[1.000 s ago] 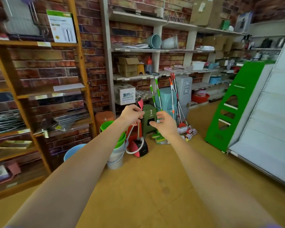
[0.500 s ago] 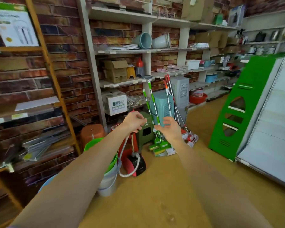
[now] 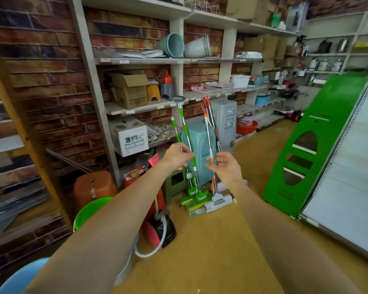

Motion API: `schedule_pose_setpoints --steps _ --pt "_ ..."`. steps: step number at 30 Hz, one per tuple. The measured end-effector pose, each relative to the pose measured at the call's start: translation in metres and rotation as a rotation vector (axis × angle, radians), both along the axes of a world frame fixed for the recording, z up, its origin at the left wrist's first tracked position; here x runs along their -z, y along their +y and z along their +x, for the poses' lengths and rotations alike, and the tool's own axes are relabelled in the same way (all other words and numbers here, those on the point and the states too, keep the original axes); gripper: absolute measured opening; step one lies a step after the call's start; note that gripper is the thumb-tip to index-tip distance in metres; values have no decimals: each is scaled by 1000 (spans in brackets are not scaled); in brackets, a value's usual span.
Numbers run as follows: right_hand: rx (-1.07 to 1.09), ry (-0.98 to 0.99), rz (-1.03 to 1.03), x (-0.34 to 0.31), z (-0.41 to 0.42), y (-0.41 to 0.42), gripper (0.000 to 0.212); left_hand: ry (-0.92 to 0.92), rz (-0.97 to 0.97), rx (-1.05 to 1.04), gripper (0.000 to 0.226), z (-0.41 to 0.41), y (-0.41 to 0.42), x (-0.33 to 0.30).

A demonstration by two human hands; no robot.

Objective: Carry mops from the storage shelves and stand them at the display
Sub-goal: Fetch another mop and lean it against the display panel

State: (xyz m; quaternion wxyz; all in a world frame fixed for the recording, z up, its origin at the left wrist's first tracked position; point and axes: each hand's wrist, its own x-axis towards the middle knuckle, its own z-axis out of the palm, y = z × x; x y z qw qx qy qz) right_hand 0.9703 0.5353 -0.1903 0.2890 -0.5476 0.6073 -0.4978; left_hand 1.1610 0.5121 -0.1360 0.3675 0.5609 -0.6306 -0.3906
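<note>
Two green-handled mops [image 3: 184,124] lean against the storage shelves [image 3: 176,60], their green heads on the floor. Just to their right stand orange-handled mops [image 3: 207,132] with white heads. My left hand [image 3: 176,155] is at the green handles with its fingers curled round one of them at mid-height. My right hand [image 3: 226,169] hovers beside an orange mop's handle, fingers spread and holding nothing.
A tall teal bin [image 3: 200,145] and a grey bin [image 3: 224,119] stand behind the mops. A green stand [image 3: 319,149] and a white shelf panel [image 3: 353,187] lean at the right. A green bucket [image 3: 91,210], a brown stool [image 3: 94,187] and a red-black vacuum [image 3: 160,229] sit at the left.
I have come closer to the mops. My left hand has shifted right onto the green handles, and my right hand has moved right to the orange mop.
</note>
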Motion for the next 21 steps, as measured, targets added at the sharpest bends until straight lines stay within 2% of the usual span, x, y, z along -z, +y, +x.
schedule_pose_setpoints --steps 3,8,13,21 --pt "26 17 -2 9 6 -45 48 4 11 32 17 2 -58 11" --pt "61 66 17 8 13 -131 61 9 -6 101 24 3 -166 5" --pt "138 66 37 -15 15 -224 58 7 -20 167 11 8 -274 -14" --pt "242 32 114 -10 1 -322 70 -4 4 248 13 -6 -400 -13"
